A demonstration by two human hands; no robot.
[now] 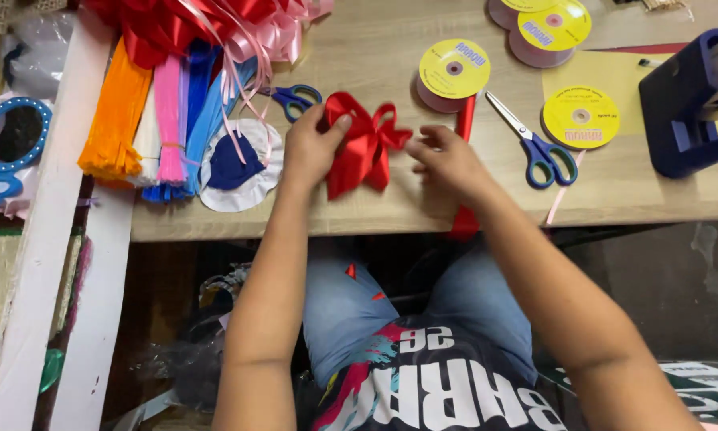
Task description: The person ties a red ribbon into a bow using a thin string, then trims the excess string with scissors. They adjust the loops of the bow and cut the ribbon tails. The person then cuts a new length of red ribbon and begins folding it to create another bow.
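A red satin ribbon bow [364, 144] lies on the wooden table [391, 199] near its front edge. My left hand [313, 145] presses on the bow's left loop, thumb on the fabric. My right hand [447, 162] hovers just right of the bow with its fingers curled, touching or nearly touching the bow's right tip. A strip of red ribbon [464, 128] runs under my right hand and hangs over the table edge.
Blue-handled scissors [538, 148] lie to the right, a second pair [293, 99] to the upper left. Several yellow-topped ribbon spools [453, 72] stand behind. A dark blue tape dispenser [690, 104] is far right. Coloured pipe cleaners [159, 112] and ribbon bunches fill the left.
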